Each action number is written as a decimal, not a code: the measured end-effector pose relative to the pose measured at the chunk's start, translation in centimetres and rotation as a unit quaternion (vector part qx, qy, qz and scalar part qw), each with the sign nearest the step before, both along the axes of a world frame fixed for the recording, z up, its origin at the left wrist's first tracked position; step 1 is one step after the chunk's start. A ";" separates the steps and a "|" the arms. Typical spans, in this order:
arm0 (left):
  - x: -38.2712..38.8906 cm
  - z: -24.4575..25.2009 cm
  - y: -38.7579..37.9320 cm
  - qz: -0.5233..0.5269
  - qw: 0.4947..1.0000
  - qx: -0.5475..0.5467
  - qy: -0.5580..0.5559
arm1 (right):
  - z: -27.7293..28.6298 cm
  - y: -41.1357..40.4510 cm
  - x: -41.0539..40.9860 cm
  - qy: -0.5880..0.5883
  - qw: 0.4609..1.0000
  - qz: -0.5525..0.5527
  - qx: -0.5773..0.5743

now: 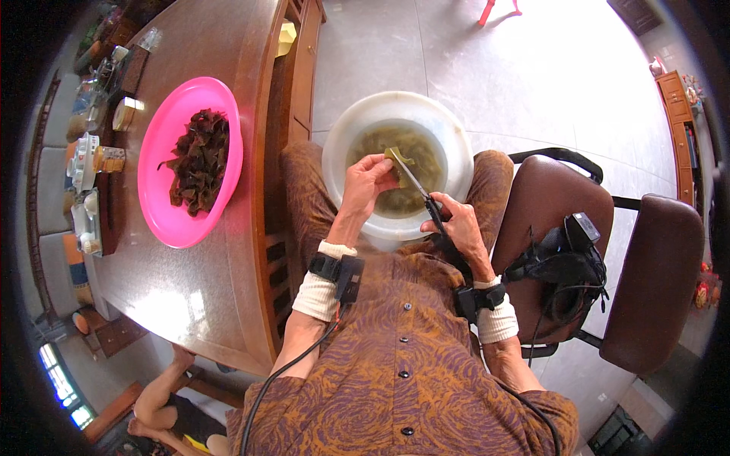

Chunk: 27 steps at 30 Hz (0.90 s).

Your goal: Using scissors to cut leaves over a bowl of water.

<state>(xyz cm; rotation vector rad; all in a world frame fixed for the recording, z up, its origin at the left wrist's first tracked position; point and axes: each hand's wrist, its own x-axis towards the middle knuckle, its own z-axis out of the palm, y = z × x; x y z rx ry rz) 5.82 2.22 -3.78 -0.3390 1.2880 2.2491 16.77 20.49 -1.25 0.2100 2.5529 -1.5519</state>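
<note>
A strip of green seaweed [404, 156] is pinched between the thumb and fingers of my left hand [368, 179]. My right hand [458, 223] grips a pair of scissors [419, 187] with black handles, its metal blades pointing up-left and reaching the strip. Both hands are over a whitish plastic basin [393, 105] between my knees. Cloudy greenish water [393, 202] fills the basin's lower part, with more green pieces in it. To my left, a pink plastic tray [157, 165] carries a heap of dark brown seaweed [201, 162].
The tray rests on a wooden table [222, 296] at my left, with jars and boxes along its far side. On my right, a brown padded chair [556, 194] holds a black device with cables [562, 268]. Another person's bare leg [157, 393] shows at lower left.
</note>
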 end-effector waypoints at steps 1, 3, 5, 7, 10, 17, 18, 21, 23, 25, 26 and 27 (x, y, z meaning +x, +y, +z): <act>0.0 -0.2 -0.1 -0.010 1.000 -0.005 0.009 | -0.1 0.0 0.0 -0.001 1.000 0.002 -0.008; 0.0 -0.4 -0.1 -0.021 1.000 -0.010 0.018 | -0.4 0.0 -0.1 -0.003 1.000 0.003 -0.015; 0.0 -0.4 0.1 -0.035 0.999 -0.024 0.018 | -0.7 0.1 -0.1 0.013 1.000 -0.002 -0.017; 0.1 -0.4 0.1 -0.041 0.999 -0.023 0.022 | -0.4 0.1 -0.3 -0.003 1.000 0.000 -0.013; 0.2 -0.4 0.2 -0.047 0.998 -0.027 0.023 | -0.7 0.0 -0.2 -0.017 1.000 -0.001 -0.011; 0.3 -0.8 0.0 -0.063 0.997 -0.054 0.004 | -0.7 -0.1 -0.1 -0.044 0.998 -0.023 -0.045; 0.4 -0.7 0.0 -0.061 0.997 -0.055 0.002 | -0.4 0.0 -0.1 -0.046 0.998 -0.022 -0.046; -0.1 -0.5 -0.1 -0.005 1.000 -0.015 -0.020 | -0.1 0.7 0.2 -0.105 0.991 -0.027 -0.083; -0.4 -0.1 -0.5 0.020 0.999 0.020 -0.026 | -0.4 1.1 0.8 -0.074 0.993 -0.017 -0.091; -0.6 0.0 -0.7 0.033 0.999 0.018 -0.022 | 0.5 1.0 0.7 -0.061 0.996 -0.002 -0.072; -0.8 0.1 -0.7 0.046 0.998 0.019 -0.025 | 0.5 0.9 0.7 -0.053 0.997 0.011 -0.049; -0.7 0.2 -0.6 0.057 0.998 0.020 -0.030 | 0.6 0.9 0.8 -0.046 0.998 0.021 -0.025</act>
